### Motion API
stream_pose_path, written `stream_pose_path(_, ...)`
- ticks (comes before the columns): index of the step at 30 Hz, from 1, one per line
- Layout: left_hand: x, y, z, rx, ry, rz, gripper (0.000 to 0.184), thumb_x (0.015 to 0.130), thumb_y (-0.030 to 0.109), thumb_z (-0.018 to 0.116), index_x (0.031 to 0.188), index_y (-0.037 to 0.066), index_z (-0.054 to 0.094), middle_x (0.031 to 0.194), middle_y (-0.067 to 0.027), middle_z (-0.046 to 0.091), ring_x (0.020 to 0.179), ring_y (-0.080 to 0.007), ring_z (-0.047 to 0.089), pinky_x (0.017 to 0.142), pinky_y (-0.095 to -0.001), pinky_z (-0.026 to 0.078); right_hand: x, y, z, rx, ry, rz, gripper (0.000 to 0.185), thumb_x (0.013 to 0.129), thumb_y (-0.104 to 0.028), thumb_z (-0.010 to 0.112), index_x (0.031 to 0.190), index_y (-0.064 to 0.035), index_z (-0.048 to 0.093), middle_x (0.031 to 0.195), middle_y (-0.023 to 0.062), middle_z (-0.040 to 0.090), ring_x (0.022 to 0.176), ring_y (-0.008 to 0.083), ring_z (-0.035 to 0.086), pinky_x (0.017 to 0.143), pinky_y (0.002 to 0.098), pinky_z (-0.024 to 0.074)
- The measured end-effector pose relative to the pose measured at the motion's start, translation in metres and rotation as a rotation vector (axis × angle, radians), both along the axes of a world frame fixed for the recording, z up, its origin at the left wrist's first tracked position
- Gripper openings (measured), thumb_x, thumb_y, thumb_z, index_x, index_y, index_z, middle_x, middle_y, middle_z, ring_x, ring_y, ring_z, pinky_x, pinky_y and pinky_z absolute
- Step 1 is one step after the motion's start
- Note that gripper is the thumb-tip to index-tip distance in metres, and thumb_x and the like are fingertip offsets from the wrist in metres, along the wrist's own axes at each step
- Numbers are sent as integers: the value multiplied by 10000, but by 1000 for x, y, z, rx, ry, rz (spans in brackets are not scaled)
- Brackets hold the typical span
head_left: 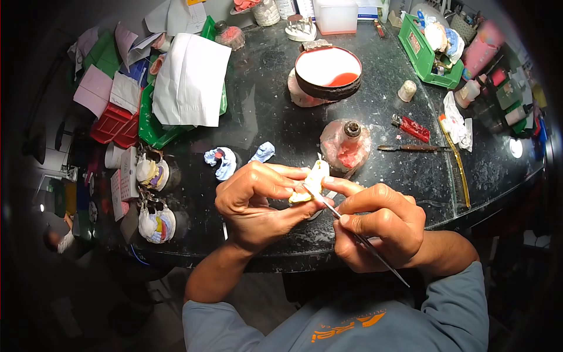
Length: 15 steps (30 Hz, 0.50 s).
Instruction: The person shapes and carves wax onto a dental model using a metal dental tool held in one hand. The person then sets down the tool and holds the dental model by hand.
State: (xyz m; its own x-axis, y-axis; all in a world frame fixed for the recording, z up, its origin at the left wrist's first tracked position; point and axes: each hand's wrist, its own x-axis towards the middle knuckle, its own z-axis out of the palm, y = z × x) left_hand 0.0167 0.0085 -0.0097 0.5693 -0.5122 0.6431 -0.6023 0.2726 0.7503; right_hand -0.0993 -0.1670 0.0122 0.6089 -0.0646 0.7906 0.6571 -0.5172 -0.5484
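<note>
My left hand (261, 196) is closed around a small cream dental cast (317, 178) with a yellowish lower edge, pinching it between fingers and thumb. My right hand (384, 226) grips a thin metal carving tool (375, 251) like a pen. The tool's tip meets the cast, or lies very close to it; the exact contact is hidden by the fingers. The right index fingertip rests by the cast's right side. Just beyond the hands stands a glass spirit burner (346, 146) with a metal neck and reddish contents. Light-blue dental pieces (224, 167) lie beyond my left hand.
Dental models on articulators (153, 226) stand at the left. A round pan (328, 70) holding some red liquid sits at the back. Right of the burner lie a red lighter (414, 129), a dark-handled knife (410, 148) and a yellow brush (460, 173). Green bins (425, 58) flank the bench.
</note>
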Motion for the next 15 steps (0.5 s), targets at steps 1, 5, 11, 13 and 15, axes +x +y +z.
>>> stream_pose_path(1, 0, 0, 0, 0, 0, -3, 411, 654, -78, 896, 873, 63, 578, 784, -71, 681, 886, -285, 739, 785, -411, 634, 0, 0, 0, 0, 0, 0, 174, 667, 55, 759, 774, 1, 633, 803, 131, 665, 840, 311, 764, 536, 290, 575)
stream_pose_path(5, -1, 0, 1, 1, -1, 2, 411, 657, -80, 892, 876, 57, 573, 793, -83, 677, 880, -293, 740, 775, -412, 639, 1, 1, -1, 10, -15, -2, 169, 661, 54, 750, 766, -2, 630, 790, 126, 662, 833, 313, 765, 521, 284, 567)
stream_pose_path(11, 0, 1, 0, 6, -4, -25, 406, 675, -91, 877, 891, 42, 560, 800, -98, 666, 906, -335, 736, 730, -424, 649, 0, 1, -1, 46, -30, 4, 165, 653, 53, 718, 766, -12, 616, 768, 114, 649, 815, 312, 766, 495, 281, 550)
stream_pose_path(13, 1, 2, 0, 16, -19, -36, 403, 681, -96, 870, 894, 39, 556, 798, -99, 663, 916, -344, 734, 719, -427, 651, -1, 0, 0, 30, -14, 23, 192, 662, 75, 695, 805, -5, 595, 771, 125, 643, 814, 330, 760, 568, 324, 585)
stream_pose_path(15, -4, -2, 2, -27, 69, 6, 369, 653, -49, 907, 849, 39, 607, 812, -87, 699, 888, -291, 743, 772, -397, 638, -4, -3, 4, -2, 29, 70, 247, 682, 119, 659, 881, 13, 558, 785, 151, 638, 815, 368, 747, 720, 408, 659)
